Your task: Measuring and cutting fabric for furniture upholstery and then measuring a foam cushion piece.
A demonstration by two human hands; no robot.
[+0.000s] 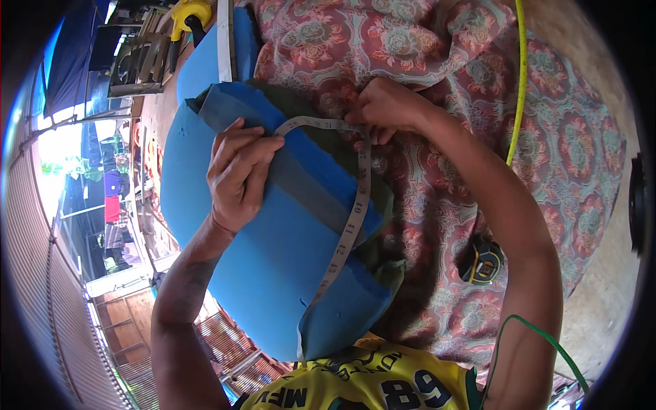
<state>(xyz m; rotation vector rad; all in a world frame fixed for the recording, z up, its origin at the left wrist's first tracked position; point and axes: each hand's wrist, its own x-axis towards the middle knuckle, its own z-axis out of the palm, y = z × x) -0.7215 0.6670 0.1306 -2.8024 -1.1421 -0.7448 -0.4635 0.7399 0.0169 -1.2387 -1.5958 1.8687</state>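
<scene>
A white flexible measuring tape (pixel 358 207) arches between my two hands, then hangs in a loop over a large blue, foam-like padded piece (pixel 225 273). My left hand (pixel 239 171) lies on that piece, thumb and fingers pinching the tape near its upper edge. To the right, my right hand (pixel 384 113) is closed on another stretch of the tape, over the patterned cloth. Dark greenish, ragged edges show along the blue piece's right side. The tape's lower end runs down the piece toward my yellow shirt.
Red-and-grey floral cloth (pixel 560 137) spreads across the right. On it sit a black-and-yellow tape measure case (pixel 484 264) and a yellow hose-like line (pixel 523 68). A green cord (pixel 547 335) crosses near my right arm. A pale flat strip (pixel 225 41) and a yellow tool (pixel 190 15) are at upper left.
</scene>
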